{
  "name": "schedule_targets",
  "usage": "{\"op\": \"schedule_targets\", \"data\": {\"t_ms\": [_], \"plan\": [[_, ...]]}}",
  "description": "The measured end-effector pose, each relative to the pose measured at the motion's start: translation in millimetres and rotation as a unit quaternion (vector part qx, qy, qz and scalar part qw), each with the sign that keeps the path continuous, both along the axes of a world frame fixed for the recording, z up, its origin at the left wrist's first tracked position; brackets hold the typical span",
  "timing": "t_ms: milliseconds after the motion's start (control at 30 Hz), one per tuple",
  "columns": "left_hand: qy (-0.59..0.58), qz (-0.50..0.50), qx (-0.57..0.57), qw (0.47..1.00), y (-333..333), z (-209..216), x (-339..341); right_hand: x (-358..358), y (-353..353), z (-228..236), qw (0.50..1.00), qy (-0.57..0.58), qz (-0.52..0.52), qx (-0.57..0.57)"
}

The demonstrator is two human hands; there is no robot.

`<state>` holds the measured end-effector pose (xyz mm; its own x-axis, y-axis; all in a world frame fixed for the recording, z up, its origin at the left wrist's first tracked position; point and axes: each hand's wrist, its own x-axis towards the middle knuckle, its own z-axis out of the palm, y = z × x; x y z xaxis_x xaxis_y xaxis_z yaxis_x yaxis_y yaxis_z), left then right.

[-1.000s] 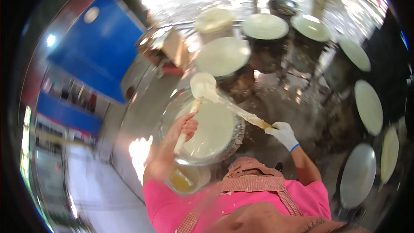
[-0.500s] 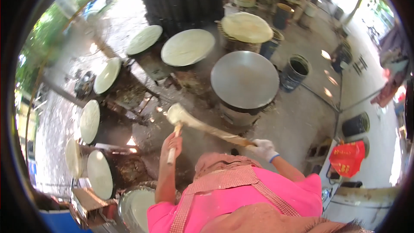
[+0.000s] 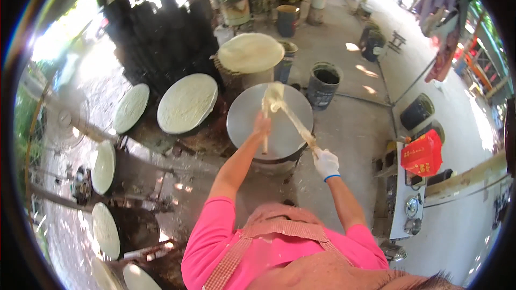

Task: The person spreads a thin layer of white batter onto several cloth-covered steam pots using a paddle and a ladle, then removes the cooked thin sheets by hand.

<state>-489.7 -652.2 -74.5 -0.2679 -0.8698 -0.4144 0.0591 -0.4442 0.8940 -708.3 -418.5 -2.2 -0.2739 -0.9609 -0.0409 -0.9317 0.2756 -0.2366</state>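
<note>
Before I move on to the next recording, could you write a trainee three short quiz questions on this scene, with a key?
1. Fill in: the white glove is on the ____ hand.

2. True or false: the left hand is empty.

3. In this view, the head of the ladle shows against:
A) a dark bucket
B) the grey pan
C) a red bag

Key:
1. Right; the right hand grips the ladle's handle.
2. False; it grips a short stick.
3. B; whether the ladle touches the pan, I cannot tell.
</note>
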Motion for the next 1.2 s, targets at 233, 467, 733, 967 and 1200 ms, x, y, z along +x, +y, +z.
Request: {"op": "schedule_targets", "data": {"t_ms": [233, 467, 733, 967, 1200], "plan": [[-0.459, -0.072, -0.32, 0.826, -14, 24, 19, 12, -15, 2, 0.774, -0.544, -0.239, -0.219], [-0.213, 0.122, -0.359, 0.9, -23, 136, 64, 5, -72, -52, 0.969, -0.195, -0.109, -0.11], [-0.29, 0.031, -0.311, 0.905, 131, -7, 207, 44, -117, 1, 0.981, -0.167, -0.047, -0.085], [-0.303, 0.011, -0.229, 0.925, 197, -6, 239, 117, -105, -46, 0.842, -0.518, -0.14, -0.059], [-0.328, -0.006, -0.2, 0.923, 196, 9, 239, 59, -72, -50, 0.82, -0.528, -0.134, -0.174]]}}
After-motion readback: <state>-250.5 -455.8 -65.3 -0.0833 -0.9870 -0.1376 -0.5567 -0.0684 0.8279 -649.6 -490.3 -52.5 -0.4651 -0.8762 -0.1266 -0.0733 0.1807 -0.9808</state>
